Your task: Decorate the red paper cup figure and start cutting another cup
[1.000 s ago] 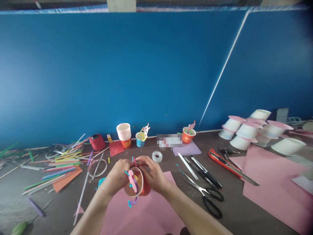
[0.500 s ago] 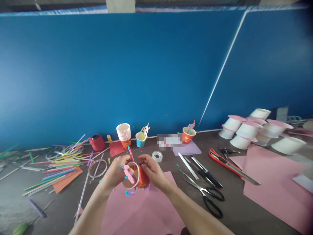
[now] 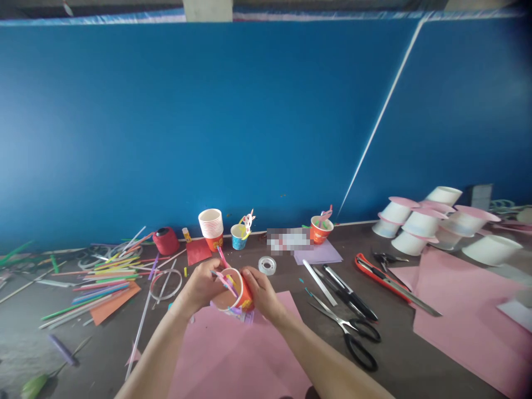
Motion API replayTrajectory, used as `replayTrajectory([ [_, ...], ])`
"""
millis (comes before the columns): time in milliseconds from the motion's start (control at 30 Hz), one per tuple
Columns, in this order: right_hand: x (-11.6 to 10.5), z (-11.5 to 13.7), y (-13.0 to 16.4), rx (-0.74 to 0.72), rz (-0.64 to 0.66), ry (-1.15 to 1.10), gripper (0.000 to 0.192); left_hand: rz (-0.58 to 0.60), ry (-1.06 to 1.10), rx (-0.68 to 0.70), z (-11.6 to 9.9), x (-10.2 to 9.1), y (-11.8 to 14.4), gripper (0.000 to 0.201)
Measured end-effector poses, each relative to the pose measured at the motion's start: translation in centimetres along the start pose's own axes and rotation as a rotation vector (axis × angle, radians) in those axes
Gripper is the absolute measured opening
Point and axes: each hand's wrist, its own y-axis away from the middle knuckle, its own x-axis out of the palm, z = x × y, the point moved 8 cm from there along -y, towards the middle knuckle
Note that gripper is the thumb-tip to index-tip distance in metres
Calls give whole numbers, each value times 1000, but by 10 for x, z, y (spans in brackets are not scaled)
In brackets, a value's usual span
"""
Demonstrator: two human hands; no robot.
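Red paper cup (image 3: 240,291), lower centre of frame, tilted mouth toward camera, held just above the pink sheet (image 3: 233,354) on the tabletop (image 3: 415,360). Left hand (image 3: 202,285) fingers clamped on its rim side; right hand (image 3: 261,291) fingers clamped on its wall. Coloured strips (image 3: 226,282) stick out of the mouth. Step judged: arranging strips in cup. Next move likely needs one hand steadying while the other adjusts. Scissors (image 3: 349,332) lie right, apart.

cup (image 3: 243,291) orange-red | paper sheet (image 3: 233,354) pink | wall (image 3: 208,122) blue | scissors (image 3: 353,338) black-handled
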Motion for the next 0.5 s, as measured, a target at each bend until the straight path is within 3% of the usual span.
replayTrajectory([
  [100, 1, -4, 0, 73, -7, -137, 33, 42, -37, -5, 5, 2, -1, 19],
  [300, 14, -20, 5, 308, 22, -448, 25, 8, -32, -71, 7, 0, 1, 22],
  [500, 12, -20, 1, 335, 68, -498, 27, 140, 195, -90, 3, 13, 4, 28],
])
